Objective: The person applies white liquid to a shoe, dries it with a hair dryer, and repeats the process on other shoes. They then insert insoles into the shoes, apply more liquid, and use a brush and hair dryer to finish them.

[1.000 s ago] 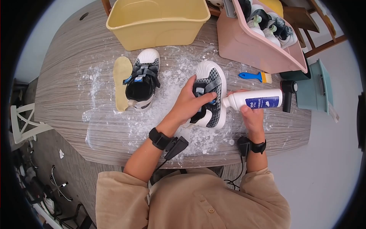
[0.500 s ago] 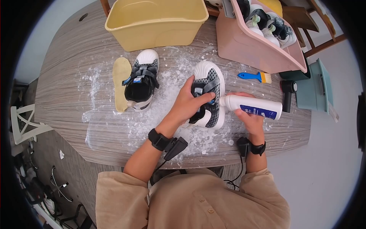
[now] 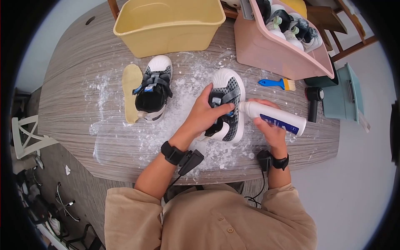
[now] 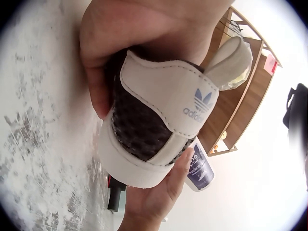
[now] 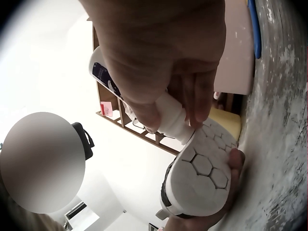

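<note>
My left hand [image 3: 206,114] grips a grey-and-white strapped sneaker [image 3: 225,77], its thumb over the opening and its fingers round the far side. In the left wrist view the sneaker's white heel [image 4: 159,79] and pull loop face the camera. A white squeeze bottle [image 3: 277,114] with a blue label is held by my right hand [image 3: 271,131], thumb on the near side. Its narrow neck points left, right at the sneaker's white sole edge. The right wrist view shows the tip [image 5: 182,132] at the rim of the hexagon-patterned sole [image 5: 202,178].
Left of the hands lie a matching sneaker [image 3: 159,64] and a tan insole [image 3: 130,96]. A yellow bin [image 3: 171,39] and a pink bin [image 3: 271,58] of shoes stand behind. A blue-handled brush [image 3: 271,83] and a black tool [image 3: 313,106] lie right. White residue covers the tabletop [image 3: 112,137].
The bottle's base has swung toward my body, while its tip stays at the sole edge and has slid slightly left. My left hand keeps its grip on the sneaker.
</note>
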`<state>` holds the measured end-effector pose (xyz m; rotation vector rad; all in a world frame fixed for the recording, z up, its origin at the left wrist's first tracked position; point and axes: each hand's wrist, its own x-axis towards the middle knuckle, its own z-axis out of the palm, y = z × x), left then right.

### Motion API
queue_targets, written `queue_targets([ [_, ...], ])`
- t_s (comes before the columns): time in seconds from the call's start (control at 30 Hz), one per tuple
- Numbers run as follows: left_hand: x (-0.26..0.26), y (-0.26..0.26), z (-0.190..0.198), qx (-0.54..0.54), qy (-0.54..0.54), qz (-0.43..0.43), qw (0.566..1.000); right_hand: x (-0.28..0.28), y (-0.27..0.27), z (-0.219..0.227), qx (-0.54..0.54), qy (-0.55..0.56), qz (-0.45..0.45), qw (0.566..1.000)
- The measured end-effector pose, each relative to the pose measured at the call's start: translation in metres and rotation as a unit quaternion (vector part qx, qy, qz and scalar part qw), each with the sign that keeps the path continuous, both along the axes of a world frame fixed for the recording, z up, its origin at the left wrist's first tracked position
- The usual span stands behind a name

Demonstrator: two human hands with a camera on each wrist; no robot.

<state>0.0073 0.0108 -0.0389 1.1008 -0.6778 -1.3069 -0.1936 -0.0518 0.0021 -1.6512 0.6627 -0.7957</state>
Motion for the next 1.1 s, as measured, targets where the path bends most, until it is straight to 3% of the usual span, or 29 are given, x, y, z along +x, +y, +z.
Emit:
queue_targets([
  [0.73, 0.002, 0.002, 0.006, -0.009, -0.015, -0.056, 0.998, 0.003, -0.004, -0.002, -0.019, -0.060, -0.015, 0.998],
  [1.1, 0.002, 0.003, 0.011, -0.015, -0.029, -0.073, 0.997, 0.002, -0.004, 0.003, -0.003, -0.037, -0.053, 0.998],
])
